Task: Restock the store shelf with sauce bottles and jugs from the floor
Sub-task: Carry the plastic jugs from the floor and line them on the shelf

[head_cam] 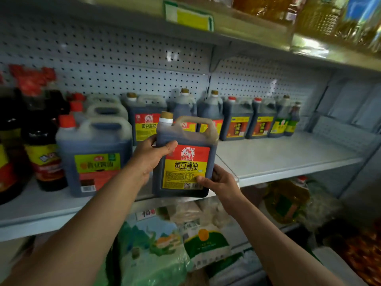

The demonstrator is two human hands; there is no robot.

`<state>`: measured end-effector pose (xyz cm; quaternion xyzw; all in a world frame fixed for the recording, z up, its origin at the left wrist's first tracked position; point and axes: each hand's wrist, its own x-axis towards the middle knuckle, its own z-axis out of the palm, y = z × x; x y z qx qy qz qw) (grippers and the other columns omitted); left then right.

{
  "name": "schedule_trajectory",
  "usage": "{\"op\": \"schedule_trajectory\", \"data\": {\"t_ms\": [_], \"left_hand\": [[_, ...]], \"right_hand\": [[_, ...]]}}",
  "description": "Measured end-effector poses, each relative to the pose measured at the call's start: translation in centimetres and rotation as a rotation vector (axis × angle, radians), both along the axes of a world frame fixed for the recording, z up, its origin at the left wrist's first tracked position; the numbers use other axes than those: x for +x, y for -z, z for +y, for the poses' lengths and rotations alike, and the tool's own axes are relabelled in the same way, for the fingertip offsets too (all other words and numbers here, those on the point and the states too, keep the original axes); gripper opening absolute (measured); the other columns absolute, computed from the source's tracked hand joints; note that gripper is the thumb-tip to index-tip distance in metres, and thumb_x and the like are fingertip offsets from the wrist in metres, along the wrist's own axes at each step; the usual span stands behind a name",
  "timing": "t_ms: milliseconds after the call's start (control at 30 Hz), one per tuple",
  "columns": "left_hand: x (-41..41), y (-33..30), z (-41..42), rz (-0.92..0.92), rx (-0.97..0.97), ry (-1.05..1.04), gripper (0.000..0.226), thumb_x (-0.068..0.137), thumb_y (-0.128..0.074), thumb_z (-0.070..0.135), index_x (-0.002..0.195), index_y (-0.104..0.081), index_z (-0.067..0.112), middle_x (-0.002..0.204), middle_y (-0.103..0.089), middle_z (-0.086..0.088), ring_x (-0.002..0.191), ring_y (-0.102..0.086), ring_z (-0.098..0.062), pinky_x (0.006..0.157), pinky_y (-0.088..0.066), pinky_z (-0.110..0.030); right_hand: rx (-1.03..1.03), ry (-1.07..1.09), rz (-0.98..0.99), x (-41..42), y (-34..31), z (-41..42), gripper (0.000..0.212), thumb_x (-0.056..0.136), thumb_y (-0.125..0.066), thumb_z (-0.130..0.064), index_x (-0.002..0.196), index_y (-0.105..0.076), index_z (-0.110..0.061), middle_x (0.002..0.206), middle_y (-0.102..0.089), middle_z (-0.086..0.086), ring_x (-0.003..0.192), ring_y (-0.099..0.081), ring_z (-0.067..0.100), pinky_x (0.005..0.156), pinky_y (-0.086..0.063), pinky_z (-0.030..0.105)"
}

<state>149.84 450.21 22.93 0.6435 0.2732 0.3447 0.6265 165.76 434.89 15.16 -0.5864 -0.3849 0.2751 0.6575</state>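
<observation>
1. A soy sauce jug (186, 162) is being gripped by both hands at the front edge of the middle shelf (288, 159).
2. The jug's upper left side is being clasped by the left hand (149, 156), thumb curled across the red top corner of the label, fingers wrapped behind.
3. The jug's lower right corner is being pinched by the right hand (219, 181), thumb pressed on the label beside the barcode, fingers tucked behind the side.
4. The jug is being held upright, its base at the shelf lip; whether it is fully resting there cannot be told.
5. Dark sauce, a tan cap and a moulded top handle are being shown on the jug; the label is red over yellow.
6. A larger jug with an orange cap (93, 155) is being seen just beside the left hand, standing on the same shelf.
7. A matching red-yellow labelled jug (144, 118) is being seen behind the held one, near the pegboard back wall (103, 65).
8. A row of dark jugs (249, 118) is being seen along the back right, with bare shelf in front.
9. Dark bottles (44, 153) are being seen at far left, blurred.
10. Bagged goods (165, 250) are being seen on the shelf below, oil bottles (321, 15) on the shelf above.
</observation>
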Motion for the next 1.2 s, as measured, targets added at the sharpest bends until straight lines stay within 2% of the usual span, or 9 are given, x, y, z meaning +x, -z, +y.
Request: {"op": "schedule_trajectory", "data": {"t_ms": [67, 167, 233, 400, 500, 700, 867, 1067, 1200], "left_hand": [[0.7, 1.1, 1.8, -0.008, 0.004, -0.038, 0.036, 0.088, -0.074, 0.024, 0.122, -0.062, 0.020, 0.096, -0.070, 0.007, 0.085, -0.067, -0.006, 0.065, -0.047, -0.019], [1.9, 2.8, 4.2, 0.009, 0.047, -0.125, 0.047, 0.088, -0.073, 0.033, 0.131, -0.057, 0.022, 0.111, -0.069, 0.004, 0.103, -0.066, -0.015, 0.076, -0.047, -0.024], [2.7, 3.7, 5.4, 0.022, 0.095, -0.177, 0.053, 0.090, -0.070, 0.038, 0.138, -0.052, 0.023, 0.118, -0.066, 0.004, 0.106, -0.062, -0.015, 0.074, -0.045, -0.022], [4.8, 4.8, 7.9, 0.020, 0.187, -0.332, 0.061, 0.090, -0.069, 0.042, 0.144, -0.049, 0.021, 0.128, -0.064, -0.003, 0.117, -0.059, -0.022, 0.094, -0.047, -0.036], [5.8, 5.1, 9.2, -0.013, 0.209, -0.405, 0.067, 0.084, -0.070, 0.049, 0.142, -0.051, 0.023, 0.126, -0.066, -0.006, 0.116, -0.061, -0.025, 0.096, -0.048, -0.038], [7.8, 5.4, 11.2, -0.119, 0.209, -0.574, 0.065, 0.091, -0.070, 0.030, 0.150, -0.042, 0.022, 0.146, -0.053, -0.005, 0.133, -0.048, -0.017, 0.096, -0.033, -0.016], [8.5, 5.2, 11.9, -0.170, 0.157, -0.651, 0.064, 0.095, -0.065, 0.030, 0.153, -0.037, 0.027, 0.151, -0.047, -0.001, 0.135, -0.045, -0.016, 0.095, -0.033, -0.016], [8.9, 5.5, 12.1, -0.153, 0.149, -0.677, 0.063, 0.097, -0.063, 0.028, 0.153, -0.036, 0.024, 0.151, -0.046, -0.002, 0.117, -0.040, 0.002, 0.077, -0.026, 0.007], [8.7, 5.5, 12.3, -0.122, 0.187, -0.673, 0.064, 0.097, -0.062, 0.032, 0.154, -0.033, 0.025, 0.155, -0.041, -0.004, 0.136, -0.042, -0.014, 0.099, -0.031, -0.016]], "right_hand": [[-0.025, -0.015, -0.015, 0.8, 0.5, 2.3, 0.054, 0.077, -0.079, -0.014, 0.128, -0.062, -0.006, 0.118, -0.075, 0.010, 0.111, -0.071, 0.027, 0.089, -0.057, 0.034], [-0.046, -0.010, -0.066, 2.2, 1.2, 5.1, 0.056, 0.078, -0.081, -0.017, 0.130, -0.061, -0.008, 0.117, -0.075, 0.010, 0.112, -0.069, 0.035, 0.094, -0.057, 0.050], [-0.052, -0.009, -0.095, 3.2, 1.4, 6.8, 0.059, 0.077, -0.082, -0.019, 0.131, -0.060, -0.008, 0.119, -0.074, 0.011, 0.114, -0.067, 0.037, 0.099, -0.054, 0.055], [-0.088, 0.019, -0.214, 5.3, 1.7, 10.8, 0.053, 0.082, -0.081, -0.011, 0.131, -0.060, -0.007, 0.118, -0.074, 0.008, 0.113, -0.069, 0.030, 0.096, -0.057, 0.044], [-0.120, 0.039, -0.275, 6.1, 1.9, 13.4, 0.050, 0.086, -0.080, -0.009, 0.131, -0.059, -0.013, 0.115, -0.076, -0.002, 0.107, -0.071, 0.015, 0.092, -0.057, 0.033], [-0.165, 0.009, -0.338, 7.4, 1.8, 17.7, 0.056, 0.077, -0.083, -0.036, 0.127, -0.062, -0.022, 0.117, -0.074, -0.001, 0.112, -0.069, 0.019, 0.102, -0.053, 0.049], [-0.193, -0.028, -0.368, 7.6, 1.5, 20.0, 0.059, 0.076, -0.080, -0.047, 0.128, -0.061, -0.026, 0.119, -0.073, -0.003, 0.113, -0.068, 0.020, 0.101, -0.054, 0.051], [-0.236, 0.000, -0.385, 7.8, 1.9, 20.6, 0.049, 0.087, -0.079, -0.029, 0.131, -0.058, -0.021, 0.120, -0.072, -0.002, 0.113, -0.067, 0.018, 0.102, -0.054, 0.048], [-0.301, 0.022, -0.427, 7.4, 1.2, 20.5, 0.048, 0.089, -0.078, -0.028, 0.132, -0.058, -0.019, 0.123, -0.070, -0.001, 0.116, -0.066, 0.019, 0.101, -0.054, 0.041]]}}
